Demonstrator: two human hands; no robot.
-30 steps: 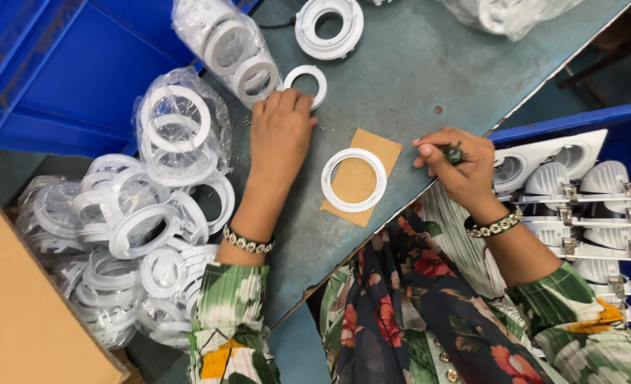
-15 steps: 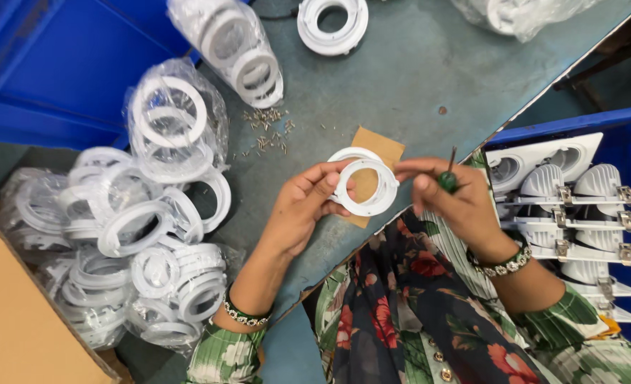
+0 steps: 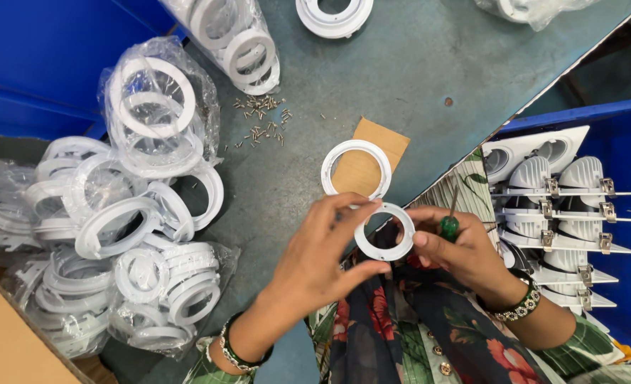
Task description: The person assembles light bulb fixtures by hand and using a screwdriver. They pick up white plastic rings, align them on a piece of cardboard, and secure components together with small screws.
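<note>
At six o'clock off the bench (image 3: 415, 78), both hands pinch a small white ring (image 3: 384, 232), left hand (image 3: 315, 263) at nine, right hand (image 3: 457, 249), also gripping a green-handled screwdriver (image 3: 449, 226), at three.

The scene is lit brightly and evenly from overhead, and no single lamp can be picked out. The grey-green counter (image 3: 401, 78) is rendered with a soft sheen and faint scuffs, without hard glare. Only short, weak shadows are cast beside the white ring (image 3: 356, 168) lying on the cardboard pad (image 3: 372, 153). To the left of that ring, small white highlights are thrown off the clear plastic bags (image 3: 152, 114), and detail in the white parts inside is partly washed out. The middle is held in sharp focus. Towards the corners, straight edges are slightly bowed by the wide lens. Near the ring, the fingers (image 3: 344, 213) are shown with slight softness.
</note>
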